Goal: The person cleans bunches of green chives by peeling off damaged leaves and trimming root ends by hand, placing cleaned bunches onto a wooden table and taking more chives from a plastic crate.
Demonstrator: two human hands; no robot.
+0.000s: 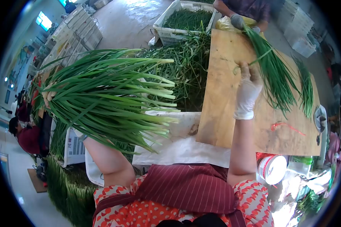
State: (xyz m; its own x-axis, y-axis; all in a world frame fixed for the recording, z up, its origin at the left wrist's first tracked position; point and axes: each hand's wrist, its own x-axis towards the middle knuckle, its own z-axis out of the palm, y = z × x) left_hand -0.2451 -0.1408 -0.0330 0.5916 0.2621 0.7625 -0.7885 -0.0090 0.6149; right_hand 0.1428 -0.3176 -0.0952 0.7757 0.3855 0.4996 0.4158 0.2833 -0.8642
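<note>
A large bunch of long green leafy stalks (pixel 113 90) is held on the left, its pale cut ends pointing right. My left hand (pixel 48 92) grips the bunch near its leaf end, fingers wrapped round it, with much of the hand hidden by leaves. Over the wooden board (pixel 227 102), my right hand (pixel 249 89) is in a pale glove with bare fingertips, reaching forward; whether its fingers hold anything is too unclear to tell. Just right of it, a smaller green bunch (pixel 272 72) lies across the board, its top end in a co-worker's gloved hands (pixel 237 21).
A white crate of greens (pixel 187 19) stands at the back, with loose trimmings (pixel 185 68) before it. Stacked crates (pixel 70 34) are at left. Red ties (pixel 288 127) lie on the board, scissors (pixel 318 140) at its right edge. A white tub (pixel 273 169) stands below the board.
</note>
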